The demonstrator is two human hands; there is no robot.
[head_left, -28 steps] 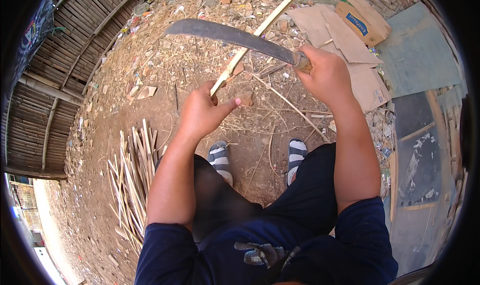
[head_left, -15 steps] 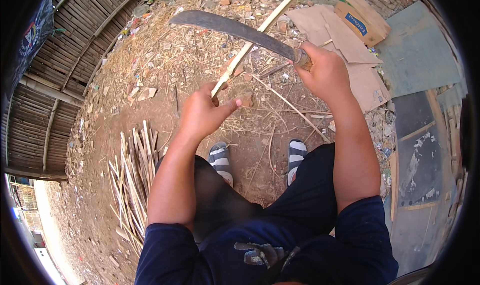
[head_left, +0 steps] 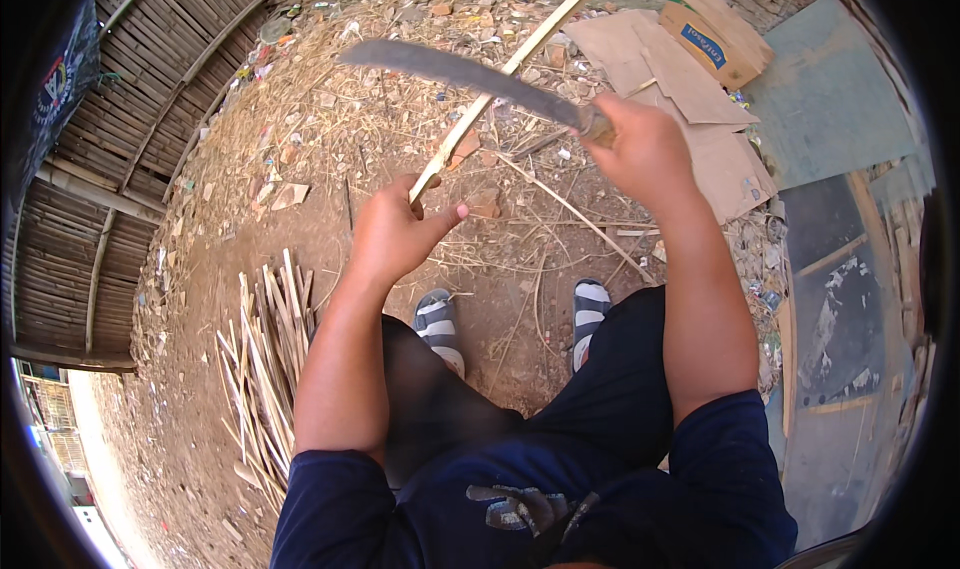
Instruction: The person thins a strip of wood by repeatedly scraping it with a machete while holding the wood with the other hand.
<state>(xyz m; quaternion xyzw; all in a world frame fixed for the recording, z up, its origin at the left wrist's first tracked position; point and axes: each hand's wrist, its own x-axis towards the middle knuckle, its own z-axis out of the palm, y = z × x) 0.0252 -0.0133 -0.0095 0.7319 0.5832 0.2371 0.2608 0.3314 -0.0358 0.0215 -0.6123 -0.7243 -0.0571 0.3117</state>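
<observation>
My left hand grips the near end of a long pale bamboo strip, its thumb stretched out to the right. The strip slants up and away to the right, past the top of the picture. My right hand is closed round the wooden handle of a machete. The dark, curved blade points left and lies across the strip, its outline a little blurred. Whether blade and strip touch, I cannot tell.
A pile of split bamboo strips lies by my left leg. Shavings and rubble cover the ground ahead. Flattened cardboard and a cardboard box lie at the far right, beside grey panels. A bamboo wall stands at left.
My left hand and the strip's near end have shifted slightly left and nearer. My right hand and the machete have moved a little left and nearer, the blade now blurred.
</observation>
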